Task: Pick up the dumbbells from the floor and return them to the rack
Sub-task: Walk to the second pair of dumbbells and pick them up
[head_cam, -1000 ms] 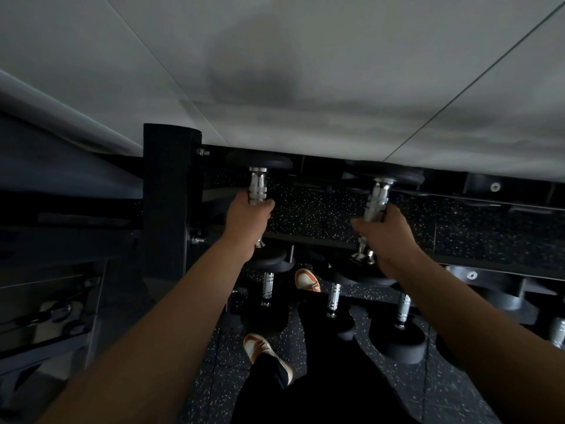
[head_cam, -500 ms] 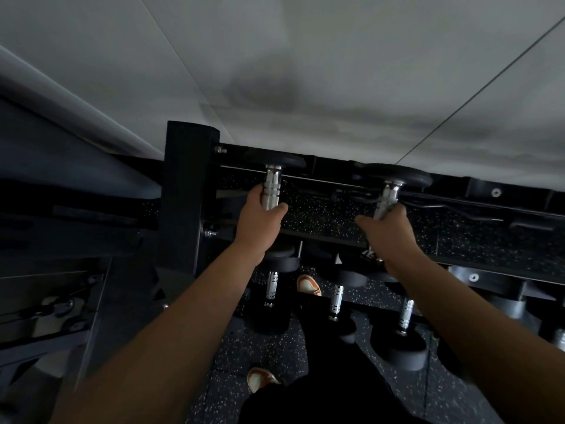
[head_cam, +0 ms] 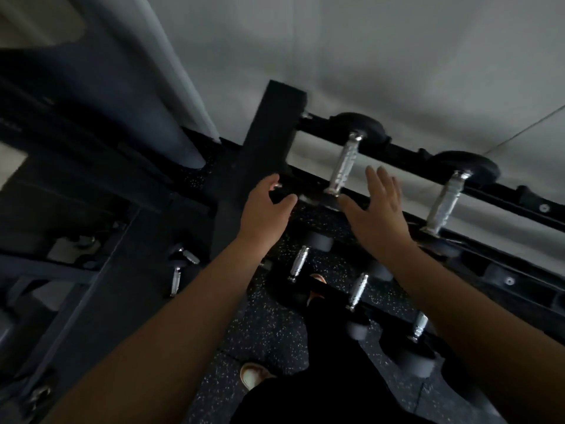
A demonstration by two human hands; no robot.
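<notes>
Two black dumbbells with chrome handles rest on the top tier of the black rack (head_cam: 276, 133): the left dumbbell (head_cam: 344, 165) and the right dumbbell (head_cam: 444, 198). My left hand (head_cam: 264, 214) is open, just left of and below the left dumbbell's handle, holding nothing. My right hand (head_cam: 377, 212) is open with fingers spread, between the two handles, touching neither.
Several more dumbbells (head_cam: 356, 290) sit on the lower tier below my hands. The speckled rubber floor (head_cam: 266, 335) and my shoes (head_cam: 252, 374) show beneath. A white wall (head_cam: 367, 56) stands behind the rack; dark equipment fills the left side.
Both hands have let go of the dumbbell handles and pulled back, open. The two dumbbells now lie on the rack's top tier. My view has tilted and shifted.
</notes>
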